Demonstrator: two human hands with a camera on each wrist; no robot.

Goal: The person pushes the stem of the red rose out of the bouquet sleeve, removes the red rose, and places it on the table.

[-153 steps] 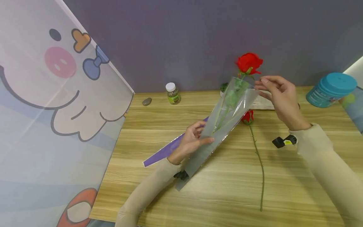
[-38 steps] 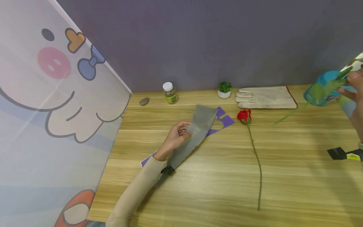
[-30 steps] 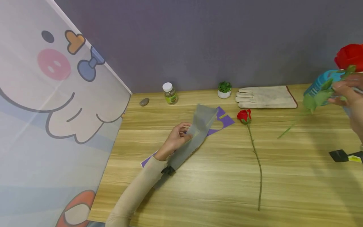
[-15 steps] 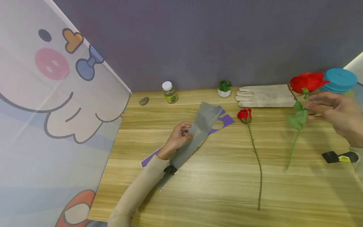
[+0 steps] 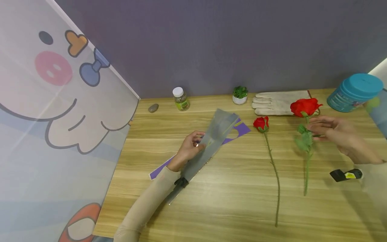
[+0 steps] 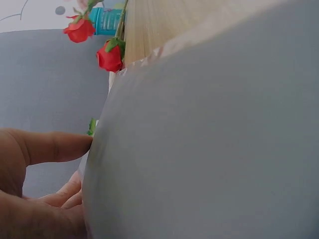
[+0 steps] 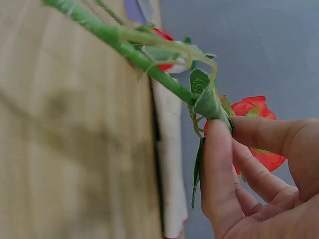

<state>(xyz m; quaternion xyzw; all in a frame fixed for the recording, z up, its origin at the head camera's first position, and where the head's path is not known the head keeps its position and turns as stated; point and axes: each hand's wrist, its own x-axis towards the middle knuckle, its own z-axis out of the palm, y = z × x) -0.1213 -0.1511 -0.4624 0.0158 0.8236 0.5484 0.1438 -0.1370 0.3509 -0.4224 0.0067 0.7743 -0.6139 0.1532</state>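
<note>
My right hand pinches a large artificial red rose by its green stem, just under the bloom; in the right wrist view thumb and fingertips meet at a leaf. To its left a smaller red rose lies on the table, its long thin stem pointing toward me. With my left hand I grip the edge of a grey, clear-fronted flower sleeve, thumb on top. That sleeve fills most of the left wrist view. Partly under it lies a purple cut-out sheet.
Along the back of the wooden table stand a grey stone, a white-capped jar, a small potted plant, a white work glove and a blue lidded tub. A grey wall rises behind them.
The large rose has come out of the sleeve, gone far right, then come back left and down beside the smaller rose. The sleeve was lowered; my left hand keeps hold of it.
</note>
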